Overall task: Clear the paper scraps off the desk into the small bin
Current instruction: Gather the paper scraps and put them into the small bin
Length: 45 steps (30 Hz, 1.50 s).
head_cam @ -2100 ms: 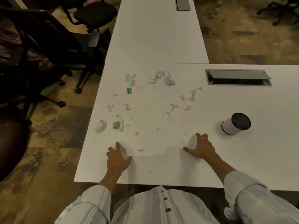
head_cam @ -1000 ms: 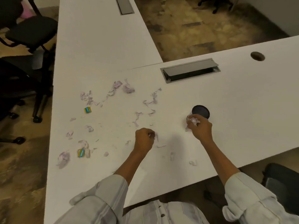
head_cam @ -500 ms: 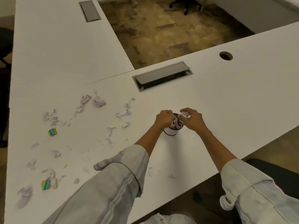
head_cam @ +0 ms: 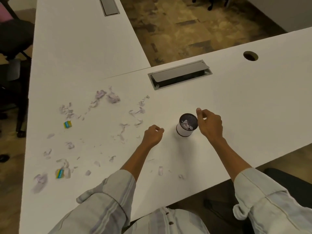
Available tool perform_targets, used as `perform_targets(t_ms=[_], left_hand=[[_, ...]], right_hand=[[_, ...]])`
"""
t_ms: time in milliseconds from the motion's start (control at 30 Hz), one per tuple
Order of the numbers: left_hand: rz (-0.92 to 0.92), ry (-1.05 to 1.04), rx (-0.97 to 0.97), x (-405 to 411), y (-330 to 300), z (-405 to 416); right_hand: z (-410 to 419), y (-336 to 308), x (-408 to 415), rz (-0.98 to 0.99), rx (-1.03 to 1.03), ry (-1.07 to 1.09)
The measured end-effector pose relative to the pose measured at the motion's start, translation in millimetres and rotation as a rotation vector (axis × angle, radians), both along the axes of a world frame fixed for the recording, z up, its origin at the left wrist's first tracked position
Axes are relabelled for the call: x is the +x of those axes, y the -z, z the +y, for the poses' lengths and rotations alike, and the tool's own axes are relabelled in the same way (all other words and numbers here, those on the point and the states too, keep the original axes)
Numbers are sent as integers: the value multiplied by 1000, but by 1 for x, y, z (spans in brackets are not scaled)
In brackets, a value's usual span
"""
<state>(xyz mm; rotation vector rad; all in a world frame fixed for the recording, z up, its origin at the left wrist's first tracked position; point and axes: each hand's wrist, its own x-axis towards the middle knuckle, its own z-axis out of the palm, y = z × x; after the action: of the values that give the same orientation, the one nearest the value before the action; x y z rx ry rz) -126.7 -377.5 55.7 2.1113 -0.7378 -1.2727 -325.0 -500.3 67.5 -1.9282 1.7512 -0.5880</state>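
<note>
With the right hand point(head_cam: 209, 124) loosely curled beside the small bin point(head_cam: 186, 125) and the left hand point(head_cam: 152, 135) fisted empty-looking, a careless sweep at the paper scraps point(head_cam: 108, 97) scattered left could easily tip that light bin.

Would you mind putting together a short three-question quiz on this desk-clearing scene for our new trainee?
1. True or false: the bin already holds some scraps.
2. On which side of the bin do most loose scraps lie on the desk? A) the person's left B) the person's right C) behind the bin, by the cable hatch
3. Fill in: the left hand is a curled fist on the bin's left; the right hand is at the bin's ____ side.

Key
1. True: crumpled paper shows inside it.
2. A
3. right
</note>
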Motion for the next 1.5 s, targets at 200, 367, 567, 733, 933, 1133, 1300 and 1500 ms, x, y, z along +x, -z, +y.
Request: perform_targets(t_ms=[200,367,567,733,933,1133,1300,1500], left_hand=[[-343,371,93,16,39,76],[-524,477,246,31,50,137],[-584,347,436,50,55,218],[-557,285,572,50,57,271],[-439,107,453,47,63,304],[-299,-76,222,55,69,304],[-227,-211,138,66,76,293],[-197,-313,104,82,87,264]], right_hand=[[90,47,-22,81,-30,-81],[156,91,-38,392,422,-166],[194,95,-3,312,509,-240],[200,91,66,230,485,-381],[196,85,136,40,460,-478],[189,89,98,67,499,-325],[195,96,75,151,649,-284],[185,93,138,17,638,-335]])
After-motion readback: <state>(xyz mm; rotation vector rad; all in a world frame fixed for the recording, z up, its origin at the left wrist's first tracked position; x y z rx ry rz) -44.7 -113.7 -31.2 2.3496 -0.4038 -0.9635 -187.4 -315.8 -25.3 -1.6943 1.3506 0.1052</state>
